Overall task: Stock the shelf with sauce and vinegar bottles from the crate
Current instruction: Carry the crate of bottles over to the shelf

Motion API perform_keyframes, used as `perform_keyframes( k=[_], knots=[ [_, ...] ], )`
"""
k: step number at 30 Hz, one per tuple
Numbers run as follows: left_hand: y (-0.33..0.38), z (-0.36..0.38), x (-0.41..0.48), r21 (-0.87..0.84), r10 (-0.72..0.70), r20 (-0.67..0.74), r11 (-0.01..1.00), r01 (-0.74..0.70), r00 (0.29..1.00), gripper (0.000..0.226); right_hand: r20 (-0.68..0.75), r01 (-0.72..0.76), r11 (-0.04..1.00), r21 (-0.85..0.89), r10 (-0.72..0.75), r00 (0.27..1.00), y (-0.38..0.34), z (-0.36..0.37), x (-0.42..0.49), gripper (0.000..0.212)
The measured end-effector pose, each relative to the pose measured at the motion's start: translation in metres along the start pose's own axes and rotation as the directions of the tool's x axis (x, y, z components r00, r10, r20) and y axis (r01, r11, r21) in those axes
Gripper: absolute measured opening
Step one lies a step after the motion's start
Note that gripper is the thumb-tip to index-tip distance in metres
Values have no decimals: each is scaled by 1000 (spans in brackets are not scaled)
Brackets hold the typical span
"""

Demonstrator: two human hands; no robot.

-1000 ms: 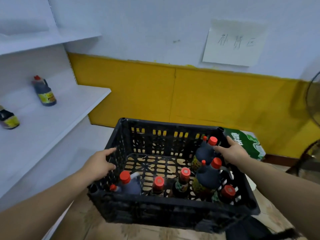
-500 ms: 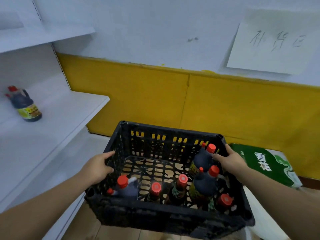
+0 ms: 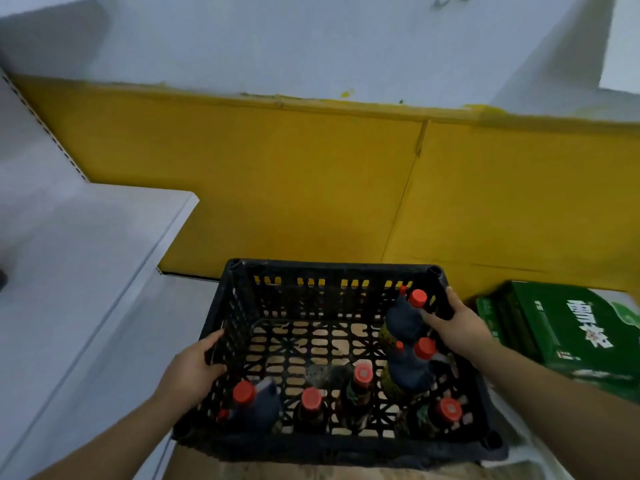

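A black slatted plastic crate (image 3: 332, 275) sits low in front of me, holding several dark bottles with red caps. Two large jugs (image 3: 403, 322) stand at its right side, and smaller bottles (image 3: 358, 389) line the near wall. My left hand (image 3: 194, 368) grips the crate's left wall. My right hand (image 3: 453, 323) grips the right rim, fingers beside the far jug's cap. The white shelf (image 3: 86, 244) lies to the left; no bottles on it are in view.
A green printed carton (image 3: 568, 327) lies right of the crate. A yellow panel (image 3: 294, 188) runs along the wall behind, under a grey-white wall. A dark object's edge (image 3: 2, 278) shows at the far left of the shelf.
The view has tilted down and to the right, so the bottles on the shelf have left the frame. Both hands keep their hold on the crate's sides.
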State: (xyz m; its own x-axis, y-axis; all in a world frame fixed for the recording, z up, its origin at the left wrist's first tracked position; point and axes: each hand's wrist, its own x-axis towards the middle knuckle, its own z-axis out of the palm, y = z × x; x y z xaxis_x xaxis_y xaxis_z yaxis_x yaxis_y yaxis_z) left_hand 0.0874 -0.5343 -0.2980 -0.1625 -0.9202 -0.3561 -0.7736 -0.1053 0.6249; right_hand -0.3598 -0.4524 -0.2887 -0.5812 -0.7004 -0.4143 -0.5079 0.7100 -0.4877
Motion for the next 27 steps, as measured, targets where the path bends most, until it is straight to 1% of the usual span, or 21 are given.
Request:
perform_keyframes(
  k=[4, 8, 10, 11, 14, 16, 19, 22, 27],
  knots=[
    [-37, -2, 77, 13, 34, 16, 999, -34, 999, 70, -27, -39, 998, 52, 41, 999, -24, 56, 39, 90],
    [-81, 16, 143, -6, -1, 62, 1000, 2, 998, 72, 9, -57, 993, 101, 56, 998, -27, 127, 85, 90],
    [-103, 32, 178, -16, -19, 57, 1000, 20, 998, 72, 0, -48, 989, 143, 49, 999, -23, 163, 117, 89],
    [-114, 42, 196, -27, -23, 50, 999, 25, 998, 71, -16, -25, 986, 163, 27, 999, -21, 181, 134, 85],
    [-145, 76, 247, -58, -41, 58, 997, 45, 997, 71, -33, 45, 968, 246, -38, 999, -8, 233, 182, 59],
    [-169, 100, 276, -52, -58, 56, 997, 61, 997, 70, 2, 19, 964, 265, -20, 1000, 8, 269, 215, 61],
    [-205, 135, 315, -40, -63, 41, 997, 65, 997, 70, 18, -23, 982, 190, 20, 1000, 27, 313, 262, 75],
    [-239, 166, 347, -32, -82, 38, 996, 83, 996, 68, 34, -48, 975, 218, 42, 999, 38, 351, 300, 84],
    [-278, 204, 377, -53, -131, 35, 990, 133, 991, 67, 44, -68, 976, 208, 61, 997, 53, 393, 339, 87]
  ],
)
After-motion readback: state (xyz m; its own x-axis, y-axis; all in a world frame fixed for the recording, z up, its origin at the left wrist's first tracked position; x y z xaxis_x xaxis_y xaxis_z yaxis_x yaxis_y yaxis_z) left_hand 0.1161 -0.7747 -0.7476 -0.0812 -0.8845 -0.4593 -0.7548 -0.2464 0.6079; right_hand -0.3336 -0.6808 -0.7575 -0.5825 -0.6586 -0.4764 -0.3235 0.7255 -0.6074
